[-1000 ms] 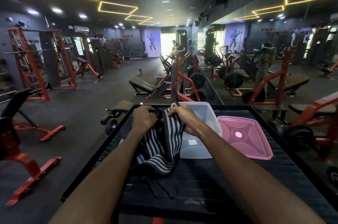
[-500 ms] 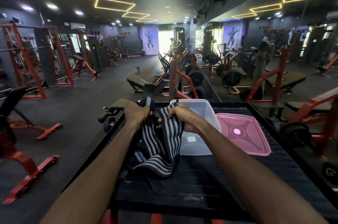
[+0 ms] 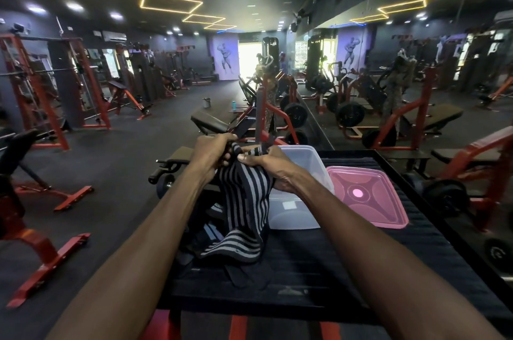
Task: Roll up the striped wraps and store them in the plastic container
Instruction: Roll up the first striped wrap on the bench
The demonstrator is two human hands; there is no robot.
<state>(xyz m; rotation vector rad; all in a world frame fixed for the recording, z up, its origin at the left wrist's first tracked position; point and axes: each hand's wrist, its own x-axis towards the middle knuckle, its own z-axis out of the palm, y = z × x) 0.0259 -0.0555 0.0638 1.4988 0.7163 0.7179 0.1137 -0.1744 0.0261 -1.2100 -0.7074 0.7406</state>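
Nearest, the striped wrap's [image 3: 244,217] loose tail is trailing onto the black platform [image 3: 319,278] toward its left edge, so the rolling is only beginning (nothing appears stored yet). Above, the left hand [image 3: 212,152] and right hand [image 3: 273,169] are pinching its top end between curled fingers. Beyond, the clear plastic container [image 3: 311,173] is sitting open, its pink lid [image 3: 366,196] lying beside it.
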